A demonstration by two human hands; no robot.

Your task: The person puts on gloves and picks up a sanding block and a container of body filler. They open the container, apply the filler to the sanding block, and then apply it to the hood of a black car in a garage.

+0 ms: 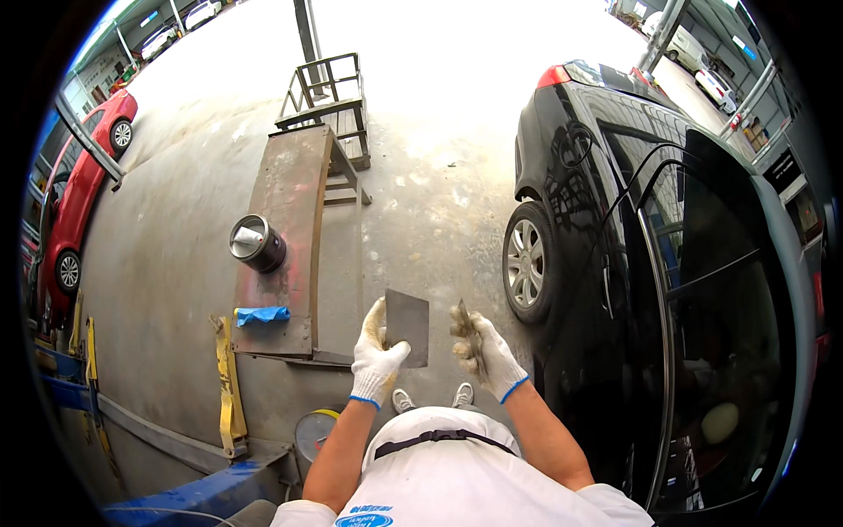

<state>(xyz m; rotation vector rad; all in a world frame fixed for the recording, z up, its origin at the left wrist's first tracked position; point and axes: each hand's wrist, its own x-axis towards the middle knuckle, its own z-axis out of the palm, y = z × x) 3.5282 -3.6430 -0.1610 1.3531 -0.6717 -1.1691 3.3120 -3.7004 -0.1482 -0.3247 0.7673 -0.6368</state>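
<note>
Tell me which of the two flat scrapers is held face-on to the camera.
The one in the left hand: broad grey plate. The right hand holds its scraper edge-on.

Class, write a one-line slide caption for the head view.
Gloved left hand holds a grey plate, right hand a scraper, beside a black car.

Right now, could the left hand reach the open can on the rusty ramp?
Probably not from here: the left hand grips a flat plate, and the can sits well beyond it up the ramp.
</note>
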